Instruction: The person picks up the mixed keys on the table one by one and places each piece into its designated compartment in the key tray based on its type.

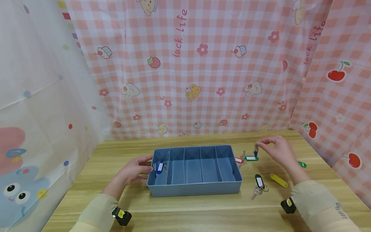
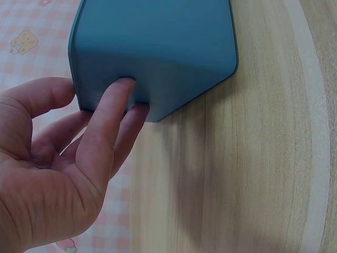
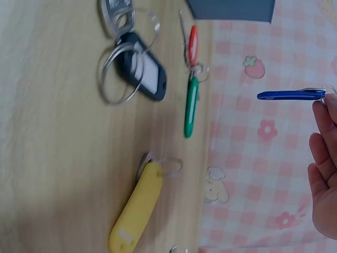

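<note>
At the left end of the blue-grey divided tray [image 1: 195,190], my left hand [image 1: 134,169] grips the end wall. In the left wrist view, bent fingers [image 2: 108,118] rest against that wall's outer face. A blue key tag [image 1: 160,167] with a key lies in the leftmost compartment. Beyond the tray's right end, my right hand [image 1: 276,149] pinches the ring of another blue key tag [image 3: 289,95], which hangs from the fingertips above the table. Below it are a green key tag [image 1: 251,158] and a red key tag [image 1: 239,160], lying close together.
Nearer the front lie a black key tag [image 1: 259,181] with a key and a yellow key tag [image 1: 279,180]. Another green tag [image 1: 302,164] shows beyond my right wrist. Checked cloth [image 1: 203,106] hangs behind the wooden table [image 1: 203,212].
</note>
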`<state>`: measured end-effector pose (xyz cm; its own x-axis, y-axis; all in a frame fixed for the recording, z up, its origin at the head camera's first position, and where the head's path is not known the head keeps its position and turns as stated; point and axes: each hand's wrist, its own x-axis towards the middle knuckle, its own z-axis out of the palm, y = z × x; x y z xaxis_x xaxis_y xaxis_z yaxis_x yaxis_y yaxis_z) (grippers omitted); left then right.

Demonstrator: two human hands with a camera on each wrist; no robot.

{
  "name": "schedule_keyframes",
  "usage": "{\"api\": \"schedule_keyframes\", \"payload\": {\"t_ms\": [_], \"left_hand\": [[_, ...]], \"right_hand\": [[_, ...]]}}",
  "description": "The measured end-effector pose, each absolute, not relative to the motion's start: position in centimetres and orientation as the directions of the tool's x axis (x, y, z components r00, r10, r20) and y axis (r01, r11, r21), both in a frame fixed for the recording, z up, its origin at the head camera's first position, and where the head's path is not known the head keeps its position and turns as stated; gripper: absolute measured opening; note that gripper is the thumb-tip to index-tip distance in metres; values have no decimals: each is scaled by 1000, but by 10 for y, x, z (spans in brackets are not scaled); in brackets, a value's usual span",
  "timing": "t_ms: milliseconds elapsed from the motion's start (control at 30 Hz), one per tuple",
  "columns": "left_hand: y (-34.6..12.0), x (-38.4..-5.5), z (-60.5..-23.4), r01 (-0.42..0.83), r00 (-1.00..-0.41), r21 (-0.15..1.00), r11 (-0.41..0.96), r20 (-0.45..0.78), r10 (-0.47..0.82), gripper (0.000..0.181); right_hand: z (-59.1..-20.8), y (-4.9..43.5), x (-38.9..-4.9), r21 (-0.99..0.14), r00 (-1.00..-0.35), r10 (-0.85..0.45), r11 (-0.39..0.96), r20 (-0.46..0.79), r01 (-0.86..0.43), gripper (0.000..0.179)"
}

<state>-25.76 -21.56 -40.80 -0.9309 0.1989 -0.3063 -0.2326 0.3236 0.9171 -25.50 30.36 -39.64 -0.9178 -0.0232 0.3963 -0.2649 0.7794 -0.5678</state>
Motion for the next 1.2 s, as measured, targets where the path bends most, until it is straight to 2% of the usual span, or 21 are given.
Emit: {"api": "schedule_keyframes", "payload": {"t_ms": [667, 933, 1200], "left_hand": [[-215, -256, -407, -223, -933, 916, 334, -299, 199, 60], [-215, -256, -408, -218, -936, 919, 329, -293, 198, 61], [-215, -258, -410, -217, -938, 923, 319, -287, 194, 62]], "right_hand": [[-379, 260, -255, -656, -922, 27, 711, 386, -254, 33], [-378, 240, -258, -703, -924, 22, 657, 381, -274, 27], [-375, 225, -258, -734, -931, 26, 624, 364, -270, 29]]}}
